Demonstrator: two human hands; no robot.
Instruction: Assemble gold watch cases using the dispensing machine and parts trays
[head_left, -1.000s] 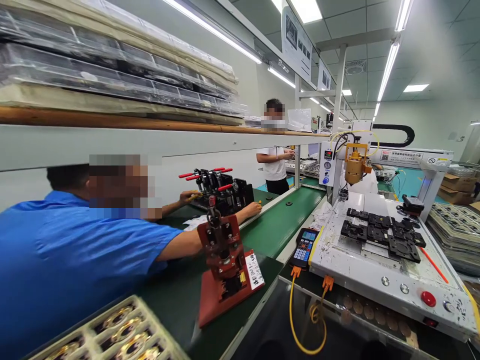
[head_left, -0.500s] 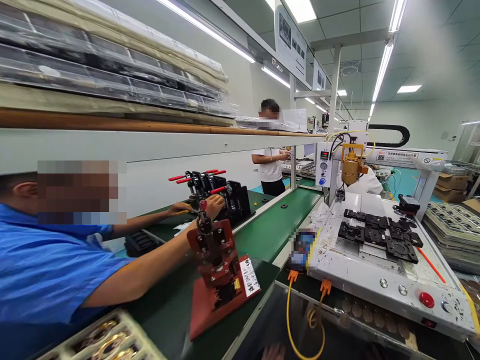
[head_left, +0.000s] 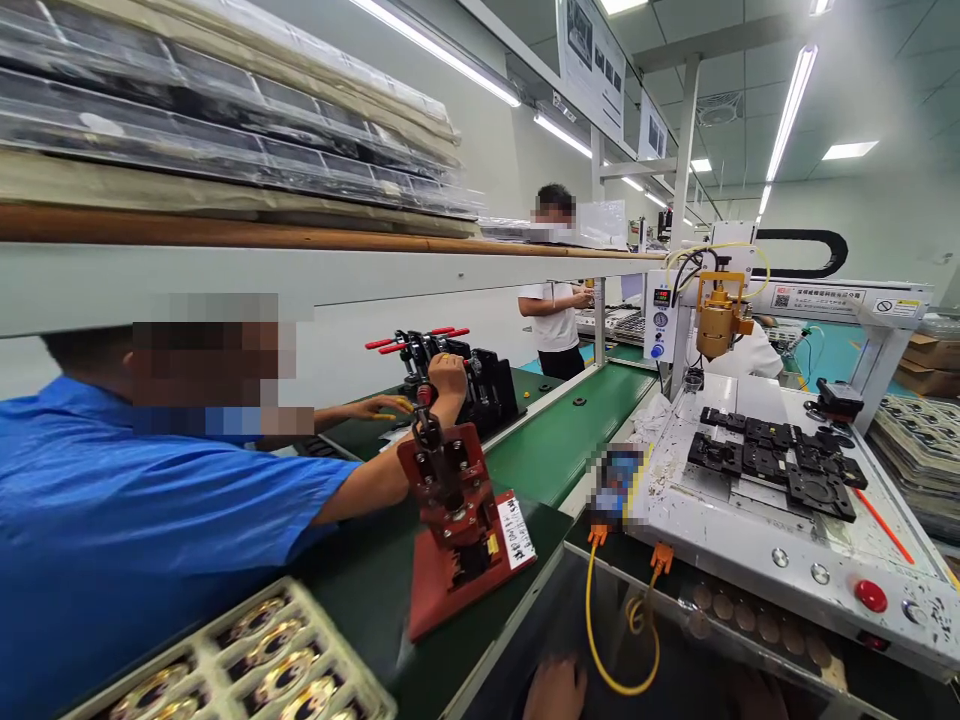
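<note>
Though the left hand (head_left: 556,690) is near the yellow cable (head_left: 589,612), I cannot tell its grip's state.

- Left hand (head_left: 556,688): low, at bottom edge of view; back of hand uppermost, fingers close together; grip unclear.
- Right hand (head_left: 757,692): dim shape, bottom edge, well apart from left; finger pose unreadable.
- Both forearms out of view.

The dark table (head_left: 630,555) carries this — a white gantry machine (head_left: 750,528).
</note>
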